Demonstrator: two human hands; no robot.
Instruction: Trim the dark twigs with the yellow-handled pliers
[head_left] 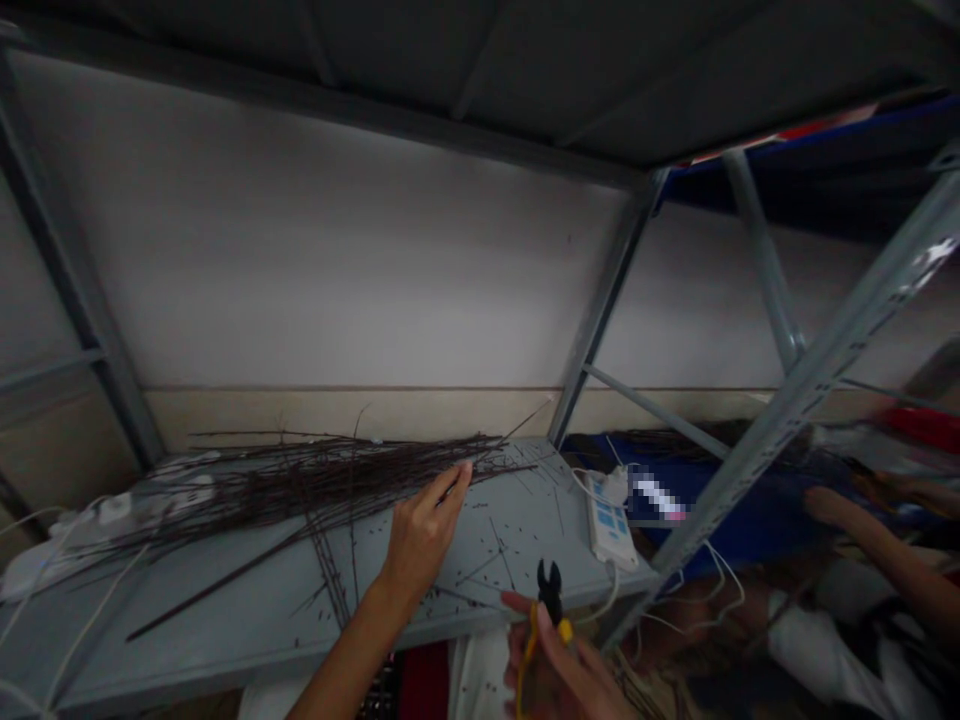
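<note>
A long loose bundle of thin dark twigs [315,485] lies across a grey metal shelf [225,640], and cut bits [487,570] are scattered on the shelf in front of it. My left hand [420,535] reaches up to the bundle's right end, its fingertips touching the stems. I cannot tell whether those fingers pinch a stem. At the shelf's front edge, my right hand [559,665] grips side cutters [550,600] with yellow handles and black jaws, which point upward. The lower handles are partly hidden by my fingers.
A white power strip [610,522] with cables sits at the shelf's right end, and another [105,515] at the left. Grey steel uprights [600,300] frame the shelf. A co-worker's forearm [877,540] extends in at the right, above blue cloth [750,520].
</note>
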